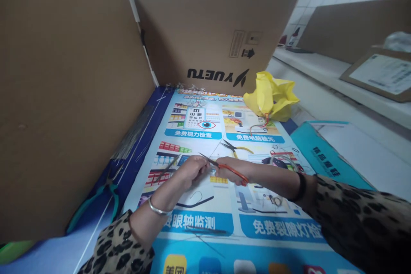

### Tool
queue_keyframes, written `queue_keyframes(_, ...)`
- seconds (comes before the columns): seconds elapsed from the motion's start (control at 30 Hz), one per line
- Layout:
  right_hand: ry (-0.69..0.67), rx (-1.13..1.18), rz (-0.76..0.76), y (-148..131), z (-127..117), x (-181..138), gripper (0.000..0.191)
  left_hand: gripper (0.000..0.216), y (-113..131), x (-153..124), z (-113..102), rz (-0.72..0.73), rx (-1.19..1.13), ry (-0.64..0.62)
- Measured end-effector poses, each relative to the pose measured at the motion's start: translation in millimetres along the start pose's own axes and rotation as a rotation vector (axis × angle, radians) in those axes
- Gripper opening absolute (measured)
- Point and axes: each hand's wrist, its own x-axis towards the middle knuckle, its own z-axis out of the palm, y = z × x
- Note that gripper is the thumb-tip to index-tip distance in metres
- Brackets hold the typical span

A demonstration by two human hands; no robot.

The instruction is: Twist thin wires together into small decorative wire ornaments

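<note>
Seemingly works wire [217, 147] with pinched left grip [193, 168], holds scissors [224, 165] in right grip [236, 164], nearside of pliers [236, 149]; likely needs steadiness next.

A broad brown cardboard panel [192, 25] with black lettering [218, 75] (YUETU, upside down) stood at the back; a turquoise-sided box [326, 154] lay right, near a long white ledge [321, 67] bearing brown cardboard [349, 78] with a white printed label [383, 73].

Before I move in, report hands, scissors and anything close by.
Right hand gripping scissors. Left hand closed near the blades, its hold too small to make out. Yellow pliers lying just beyond the hands.
</note>
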Motion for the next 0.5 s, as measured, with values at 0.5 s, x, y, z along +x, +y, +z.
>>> queue_keyframes(0.5, -0.069, 0.021, 0.436, -17, -7, 5, 0.006, 0.021, -1, 6, 4, -0.062, 0.135, 0.055)
